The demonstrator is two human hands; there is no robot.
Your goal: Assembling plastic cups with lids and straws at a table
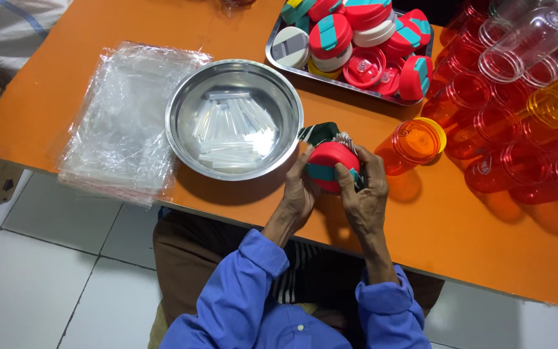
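Both my hands hold a round red lid with a teal band (328, 161) just above the orange table (460, 226). My left hand (299, 187) grips its left side and my right hand (364, 190) wraps its right side. A green and white cloth (320, 133) sticks out behind the lid, partly tucked under my fingers. An orange-red transparent bottle with a yellow rim (411, 145) lies on its side just right of my right hand.
A steel bowl (185, 139) with several clear plastic sticks sits to the left. A stack of clear plastic bags (124, 116) lies further left. A metal tray (272, 55) of several lids stands at the back. Many transparent red and orange bottles (511, 136) are piled at right.
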